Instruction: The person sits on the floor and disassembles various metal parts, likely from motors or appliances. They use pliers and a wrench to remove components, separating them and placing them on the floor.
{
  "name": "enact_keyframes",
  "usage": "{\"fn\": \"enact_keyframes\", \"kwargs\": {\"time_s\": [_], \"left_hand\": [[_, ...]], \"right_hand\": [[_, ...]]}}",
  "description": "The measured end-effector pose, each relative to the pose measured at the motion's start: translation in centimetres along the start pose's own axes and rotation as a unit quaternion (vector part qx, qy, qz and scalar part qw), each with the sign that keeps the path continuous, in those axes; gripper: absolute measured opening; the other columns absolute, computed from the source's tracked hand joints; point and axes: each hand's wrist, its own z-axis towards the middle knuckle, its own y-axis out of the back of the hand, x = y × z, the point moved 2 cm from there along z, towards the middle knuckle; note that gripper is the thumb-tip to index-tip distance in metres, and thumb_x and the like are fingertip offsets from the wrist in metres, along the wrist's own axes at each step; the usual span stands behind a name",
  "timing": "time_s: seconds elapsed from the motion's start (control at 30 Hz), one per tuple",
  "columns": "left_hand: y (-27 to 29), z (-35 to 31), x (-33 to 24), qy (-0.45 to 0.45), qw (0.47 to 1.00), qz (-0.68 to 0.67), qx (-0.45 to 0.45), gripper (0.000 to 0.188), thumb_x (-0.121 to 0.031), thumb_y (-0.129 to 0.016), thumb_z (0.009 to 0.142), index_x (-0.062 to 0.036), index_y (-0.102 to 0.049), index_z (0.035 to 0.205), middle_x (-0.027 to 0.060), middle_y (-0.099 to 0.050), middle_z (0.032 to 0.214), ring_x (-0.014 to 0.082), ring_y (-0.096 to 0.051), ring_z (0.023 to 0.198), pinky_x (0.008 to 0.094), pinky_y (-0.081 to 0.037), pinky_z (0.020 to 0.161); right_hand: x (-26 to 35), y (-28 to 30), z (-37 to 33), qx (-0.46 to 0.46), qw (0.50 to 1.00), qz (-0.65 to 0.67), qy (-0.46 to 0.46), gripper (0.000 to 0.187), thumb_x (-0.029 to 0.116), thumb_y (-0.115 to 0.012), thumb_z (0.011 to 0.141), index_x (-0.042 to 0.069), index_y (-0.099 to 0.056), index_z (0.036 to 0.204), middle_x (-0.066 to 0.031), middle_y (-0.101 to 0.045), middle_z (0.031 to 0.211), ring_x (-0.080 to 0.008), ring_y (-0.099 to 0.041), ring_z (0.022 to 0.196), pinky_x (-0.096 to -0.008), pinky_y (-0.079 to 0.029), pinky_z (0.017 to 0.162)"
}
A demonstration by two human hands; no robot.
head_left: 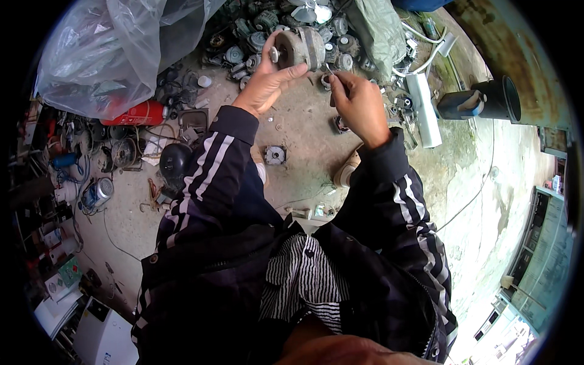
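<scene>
My left hand (266,86) is wrapped round a small electric motor (294,48), holding it up over the floor. The motor is grey and drum-shaped, with a strap-like metal band round its body and a pale knob on its left end. Pinched in my right hand (362,108) is a screwdriver (329,68); only its thin shaft shows, and the fingers hide the handle. The shaft's tip points at the motor's lower right end; I cannot tell whether it touches. Below my hands, a square metal motor part (275,155) lies on the floor between my feet.
A heap of used motors (243,45) lies beyond my hands. Clear plastic sheeting (103,55) and a red cylinder (139,114) are at the left. A white length of casing (424,112) and a black bucket (508,100) stand right. Cables cross the concrete floor (456,176).
</scene>
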Motion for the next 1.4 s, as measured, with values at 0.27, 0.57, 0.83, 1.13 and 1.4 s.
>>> {"fn": "enact_keyframes", "kwargs": {"time_s": [0.27,0.57,0.83,1.13,1.4], "left_hand": [[-0.6,-0.4,-0.9,-0.055,0.984,0.171,-0.007,0.091,-0.003,-0.078,0.074,-0.0205,-0.022,0.144,0.0093,-0.039,0.134,0.0209,-0.044,0.123,0.0336,-0.044,0.099],[-0.7,-0.4,0.2,-0.062,0.990,0.127,-0.025,0.090,-0.005,-0.080,0.073,-0.0145,-0.021,0.141,0.0086,-0.040,0.131,0.0195,-0.047,0.119,0.0322,-0.045,0.098],[-0.4,-0.2,0.8,-0.082,0.986,0.140,-0.039,0.089,-0.004,-0.079,0.073,-0.0137,-0.023,0.141,0.0072,-0.043,0.130,0.0173,-0.048,0.118,0.0314,-0.044,0.098],[-0.4,-0.3,1.3,-0.095,0.989,0.086,-0.067,0.088,-0.003,-0.080,0.072,-0.0133,-0.025,0.140,0.0057,-0.046,0.128,0.0163,-0.050,0.115,0.0312,-0.044,0.099],[-0.2,-0.3,2.0,-0.032,0.995,0.002,-0.092,0.088,-0.004,-0.079,0.074,-0.0221,-0.024,0.140,0.0047,-0.044,0.130,0.0202,-0.053,0.114,0.0378,-0.051,0.092]], "right_hand": [[-0.8,0.0,0.1,0.042,0.999,-0.021,-0.006,0.022,0.023,-0.058,0.087,0.004,-0.066,0.079,-0.0187,-0.060,0.065,-0.0382,-0.060,0.063,-0.0451,-0.047,0.059],[-0.7,0.0,0.1,0.010,1.000,-0.010,0.007,0.024,0.022,-0.057,0.086,0.002,-0.066,0.078,-0.0220,-0.061,0.069,-0.0411,-0.060,0.066,-0.0470,-0.047,0.062],[-0.6,-0.4,0.2,0.016,0.999,-0.048,-0.007,0.024,0.021,-0.058,0.087,0.000,-0.068,0.091,-0.0237,-0.062,0.076,-0.0391,-0.062,0.070,-0.0409,-0.048,0.064],[-0.4,-1.2,-0.1,-0.049,0.998,-0.027,0.005,0.021,0.020,-0.058,0.085,0.003,-0.066,0.074,-0.0208,-0.061,0.069,-0.0409,-0.060,0.065,-0.0469,-0.047,0.060],[-0.1,-1.6,-0.2,-0.074,0.996,-0.042,0.004,0.022,0.021,-0.058,0.085,0.004,-0.064,0.073,-0.0198,-0.060,0.066,-0.0405,-0.059,0.064,-0.0469,-0.047,0.059]]}}
